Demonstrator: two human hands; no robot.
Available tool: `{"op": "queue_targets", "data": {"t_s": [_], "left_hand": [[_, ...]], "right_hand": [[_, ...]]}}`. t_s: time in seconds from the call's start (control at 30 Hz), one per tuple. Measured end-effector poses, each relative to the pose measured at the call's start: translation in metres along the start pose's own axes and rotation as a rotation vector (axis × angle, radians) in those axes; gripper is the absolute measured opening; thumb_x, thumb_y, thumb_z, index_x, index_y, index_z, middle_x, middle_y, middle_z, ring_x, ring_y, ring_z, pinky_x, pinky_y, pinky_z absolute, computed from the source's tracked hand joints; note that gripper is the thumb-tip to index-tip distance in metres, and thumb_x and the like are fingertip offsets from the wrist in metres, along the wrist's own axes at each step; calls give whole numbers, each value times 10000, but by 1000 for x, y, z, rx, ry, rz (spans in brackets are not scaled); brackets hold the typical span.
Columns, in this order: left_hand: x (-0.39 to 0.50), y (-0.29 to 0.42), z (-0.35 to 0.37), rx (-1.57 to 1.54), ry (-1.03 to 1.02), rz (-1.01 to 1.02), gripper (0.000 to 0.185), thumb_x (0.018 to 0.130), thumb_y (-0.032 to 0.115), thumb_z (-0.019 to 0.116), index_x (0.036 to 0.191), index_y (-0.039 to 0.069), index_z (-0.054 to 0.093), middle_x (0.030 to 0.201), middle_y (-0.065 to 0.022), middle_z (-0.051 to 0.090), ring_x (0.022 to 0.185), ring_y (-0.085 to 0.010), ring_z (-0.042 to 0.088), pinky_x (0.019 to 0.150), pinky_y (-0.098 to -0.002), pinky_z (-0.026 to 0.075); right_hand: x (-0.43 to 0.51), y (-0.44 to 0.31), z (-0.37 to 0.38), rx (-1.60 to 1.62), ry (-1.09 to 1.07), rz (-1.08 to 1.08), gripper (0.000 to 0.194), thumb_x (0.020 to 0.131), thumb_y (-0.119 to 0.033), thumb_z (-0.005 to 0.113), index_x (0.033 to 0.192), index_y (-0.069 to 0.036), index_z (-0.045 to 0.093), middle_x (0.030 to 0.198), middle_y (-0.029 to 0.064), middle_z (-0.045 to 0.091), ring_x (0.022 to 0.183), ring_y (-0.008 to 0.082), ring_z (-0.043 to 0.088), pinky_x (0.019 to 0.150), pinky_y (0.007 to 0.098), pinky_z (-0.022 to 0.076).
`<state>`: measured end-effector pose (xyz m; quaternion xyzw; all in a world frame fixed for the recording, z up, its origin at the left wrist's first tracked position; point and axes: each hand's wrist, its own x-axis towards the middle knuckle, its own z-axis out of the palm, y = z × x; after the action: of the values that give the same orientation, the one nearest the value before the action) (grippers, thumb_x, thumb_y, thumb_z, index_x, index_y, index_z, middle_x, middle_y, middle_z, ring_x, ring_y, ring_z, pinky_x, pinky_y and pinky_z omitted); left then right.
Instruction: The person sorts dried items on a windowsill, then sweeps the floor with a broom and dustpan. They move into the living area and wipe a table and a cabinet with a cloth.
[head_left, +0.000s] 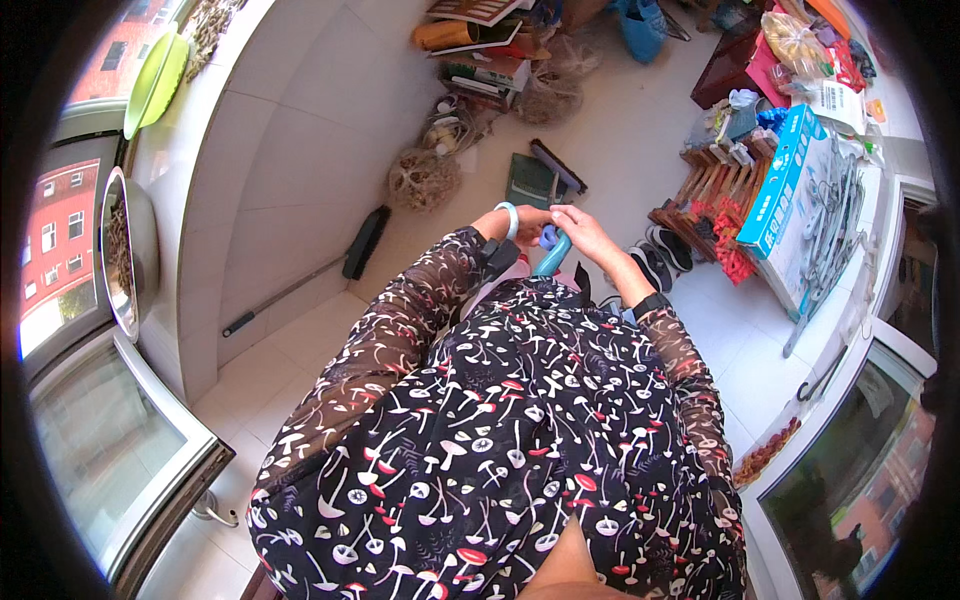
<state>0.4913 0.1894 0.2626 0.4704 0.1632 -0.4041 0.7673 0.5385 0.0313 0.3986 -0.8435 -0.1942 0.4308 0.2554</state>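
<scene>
My left hand (531, 223), with a pale bangle at the wrist, meets my right hand (587, 234) in front of my waist. A teal tubular handle (553, 256) comes out from under my right hand, which is closed around it. Between the hands shows a purple-blue plastic piece (549, 237). My left fingers are partly hidden, so their grip cannot be made out. Just beyond, on the floor, lie a dark green dustpan (527, 178) and a broom head (559, 166). A thin pole (554, 188) runs from there towards my hands.
A black-bristled broom (367, 241) lies by the left wall. Stuffed plastic bags (424, 180) and stacked boxes (487, 71) line that side. To the right are shoes (660, 255), a blue-and-white box (784, 195) and metal hangers (832, 217). An open window sash (127, 435) juts in at left.
</scene>
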Motion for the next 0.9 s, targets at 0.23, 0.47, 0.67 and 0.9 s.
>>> {"op": "queue_targets", "data": {"t_s": [0.23,0.47,0.67,0.9], "left_hand": [[7,35,-2,-302,141,170,397,949,545,631,838,164,649,711,39,579,570,-103,486,519,-268,401],[-20,47,19,-123,87,235,1086,886,624,715,1607,61,130,833,-84,653,701,-166,591,582,-330,471],[-55,35,58,286,-57,239,1128,891,529,758,1631,16,79,1406,-212,565,995,-219,684,849,-349,566],[-34,64,129,-196,-52,292,862,980,62,569,1642,41,16,1324,-182,659,1087,-193,675,937,-290,553]], "right_hand": [[24,-23,-28,574,-61,176,623,1034,-504,559,1523,-146,416,1447,104,498,1215,231,560,961,455,511],[36,-3,-62,856,-62,383,120,841,-106,667,952,-61,665,836,55,676,799,182,664,725,403,589],[13,38,-116,632,-32,367,161,899,-99,600,915,45,671,789,105,680,551,159,604,489,272,480],[-8,87,-176,568,83,382,273,907,-99,636,1161,-5,606,861,47,659,548,63,522,464,223,428]]}}
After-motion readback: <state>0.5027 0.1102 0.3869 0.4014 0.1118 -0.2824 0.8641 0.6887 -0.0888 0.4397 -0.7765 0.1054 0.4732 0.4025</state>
